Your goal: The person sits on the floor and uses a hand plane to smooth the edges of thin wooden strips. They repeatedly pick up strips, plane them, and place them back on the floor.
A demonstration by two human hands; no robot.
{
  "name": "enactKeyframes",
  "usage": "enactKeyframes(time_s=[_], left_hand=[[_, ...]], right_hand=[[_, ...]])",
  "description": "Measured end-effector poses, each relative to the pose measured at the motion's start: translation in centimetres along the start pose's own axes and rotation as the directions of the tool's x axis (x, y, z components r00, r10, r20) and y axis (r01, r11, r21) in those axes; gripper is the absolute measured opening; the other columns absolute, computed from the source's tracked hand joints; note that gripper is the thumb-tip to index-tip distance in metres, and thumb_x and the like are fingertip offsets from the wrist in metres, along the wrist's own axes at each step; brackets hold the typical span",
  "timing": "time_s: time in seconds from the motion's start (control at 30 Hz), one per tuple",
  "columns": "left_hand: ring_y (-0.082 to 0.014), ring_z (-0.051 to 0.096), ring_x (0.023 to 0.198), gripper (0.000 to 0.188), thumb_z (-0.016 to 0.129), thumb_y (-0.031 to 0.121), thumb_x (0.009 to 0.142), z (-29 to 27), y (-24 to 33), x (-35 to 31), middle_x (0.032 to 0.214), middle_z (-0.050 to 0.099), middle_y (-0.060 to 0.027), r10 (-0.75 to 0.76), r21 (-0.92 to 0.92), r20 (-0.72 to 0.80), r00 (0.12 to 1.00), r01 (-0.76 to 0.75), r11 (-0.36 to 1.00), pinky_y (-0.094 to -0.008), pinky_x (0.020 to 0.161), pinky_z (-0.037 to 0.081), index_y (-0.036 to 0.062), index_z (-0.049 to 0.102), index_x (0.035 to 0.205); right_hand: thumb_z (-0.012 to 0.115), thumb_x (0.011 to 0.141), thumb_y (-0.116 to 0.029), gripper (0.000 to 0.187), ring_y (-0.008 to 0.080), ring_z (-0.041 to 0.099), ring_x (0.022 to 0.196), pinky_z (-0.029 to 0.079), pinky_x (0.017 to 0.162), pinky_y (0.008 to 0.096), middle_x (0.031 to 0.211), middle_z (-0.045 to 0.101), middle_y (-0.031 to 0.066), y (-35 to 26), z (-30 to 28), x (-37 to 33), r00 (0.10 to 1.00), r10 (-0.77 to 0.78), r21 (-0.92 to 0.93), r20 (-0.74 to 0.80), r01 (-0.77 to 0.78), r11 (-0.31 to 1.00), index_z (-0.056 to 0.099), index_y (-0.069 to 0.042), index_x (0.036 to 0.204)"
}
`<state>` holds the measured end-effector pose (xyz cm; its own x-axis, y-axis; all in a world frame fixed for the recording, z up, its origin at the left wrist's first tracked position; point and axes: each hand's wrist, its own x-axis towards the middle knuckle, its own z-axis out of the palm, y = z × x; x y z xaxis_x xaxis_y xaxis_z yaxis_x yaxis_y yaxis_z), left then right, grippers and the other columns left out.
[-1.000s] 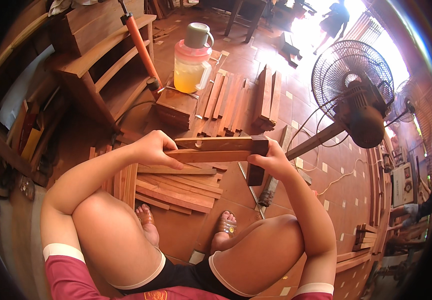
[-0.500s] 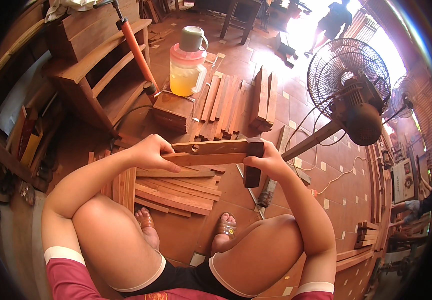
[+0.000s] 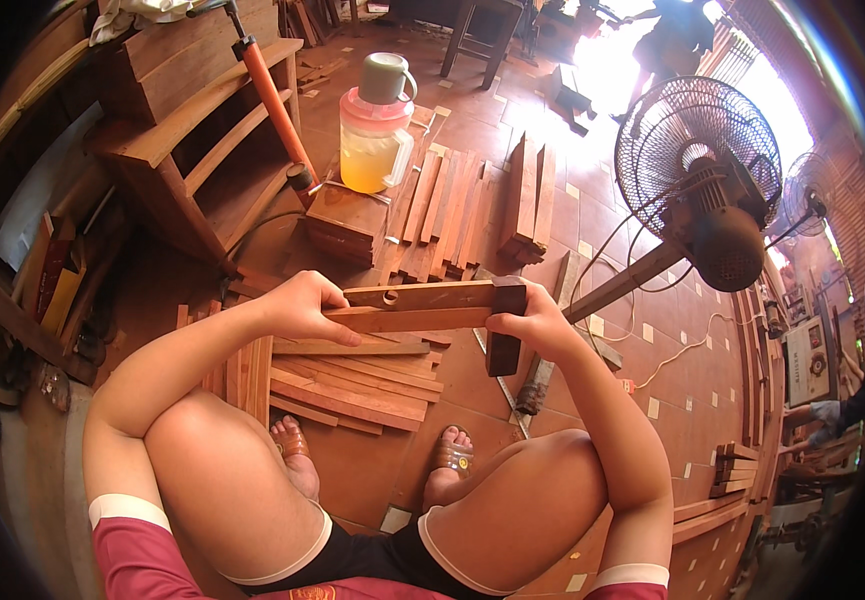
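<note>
Held out level above my knees is a reddish-brown wooden bar (image 3: pixel 417 318), with a round dark mark on its side. Around its left end my left hand (image 3: pixel 304 306) is closed, thumb along the near side. A dark wooden block (image 3: pixel 504 352) sits at the bar's right end and hangs below it. My right hand (image 3: pixel 540 322) grips that corner, thumb on the near face; its other fingers are mostly hidden behind. Whether bar and block are joined or only pressed together, I cannot tell.
Loose wooden strips (image 3: pixel 352 385) lie by my feet, with more slats (image 3: pixel 442 210) beyond. A jug of yellow drink (image 3: pixel 367 150) stands on a wooden block (image 3: pixel 342 222). To the right are a fan (image 3: pixel 697 150) and cords. A cabinet (image 3: pixel 192 170) and orange pump (image 3: pixel 272 105) stand left.
My hands and the wooden bar stay almost still. In the bright background, a person has shifted position, now with an arm held out to the left.
</note>
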<state>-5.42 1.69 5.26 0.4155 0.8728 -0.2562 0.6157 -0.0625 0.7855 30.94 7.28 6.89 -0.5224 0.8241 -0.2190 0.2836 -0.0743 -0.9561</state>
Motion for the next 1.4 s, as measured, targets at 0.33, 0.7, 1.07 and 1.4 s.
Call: enactKeyframes(time_s=[0.33, 0.7, 1.07, 1.4], left_hand=[[-0.0074, 0.056, 0.066, 0.044, 0.089, 0.033, 0.072, 0.07, -0.01, 0.03, 0.07, 0.067, -0.0035, -0.005, 0.0, 0.007, 1.0, 0.005, 1.0, -0.0279, 0.062, 0.046, -0.003, 0.077, 0.094], [-0.011, 0.056, 0.064, 0.047, 0.089, 0.039, 0.069, 0.2, -0.34, 0.13, 0.068, 0.066, -0.0072, 0.021, 0.014, -0.025, 0.999, -0.02, 1.0, -0.0294, 0.062, 0.046, -0.0025, 0.076, 0.088], [-0.0098, 0.057, 0.065, 0.048, 0.09, 0.038, 0.07, 0.12, -0.09, 0.02, 0.07, 0.067, -0.0066, 0.004, -0.007, -0.026, 1.0, -0.004, 1.0, -0.0287, 0.062, 0.046, -0.0029, 0.076, 0.09], [-0.0097, 0.058, 0.066, 0.047, 0.089, 0.037, 0.07, 0.17, -0.13, 0.14, 0.071, 0.068, -0.0068, -0.004, -0.02, -0.014, 1.0, 0.004, 1.0, -0.0289, 0.063, 0.047, -0.0027, 0.077, 0.091]], right_hand=[[0.075, 0.078, -0.009, 0.039, 0.0117, 0.061, 0.092, 0.05, 0.086, 0.0296, 0.1, 0.067, 0.0025, -0.05, -0.11, -0.08, 1.0, 0.008, -0.003, 0.016, -0.008, 1.0, 0.063, -0.001, 0.114], [0.075, 0.078, -0.01, 0.038, 0.0115, 0.061, 0.09, 0.05, 0.084, 0.0294, 0.098, 0.066, 0.0019, 0.43, -0.17, 0.11, 0.999, -0.021, -0.003, 0.024, 0.021, 1.0, 0.062, -0.001, 0.113], [0.075, 0.079, -0.005, 0.039, 0.0133, 0.065, 0.085, 0.054, 0.078, 0.0304, 0.095, 0.067, 0.0059, 0.23, -0.18, 0.2, 1.0, -0.024, -0.011, 0.019, 0.024, 1.0, 0.059, 0.003, 0.113], [0.075, 0.079, -0.005, 0.039, 0.0135, 0.065, 0.085, 0.054, 0.078, 0.0308, 0.095, 0.067, 0.0062, 0.56, -0.26, 0.29, 1.0, -0.022, 0.003, 0.019, 0.021, 1.0, 0.058, 0.003, 0.113]])
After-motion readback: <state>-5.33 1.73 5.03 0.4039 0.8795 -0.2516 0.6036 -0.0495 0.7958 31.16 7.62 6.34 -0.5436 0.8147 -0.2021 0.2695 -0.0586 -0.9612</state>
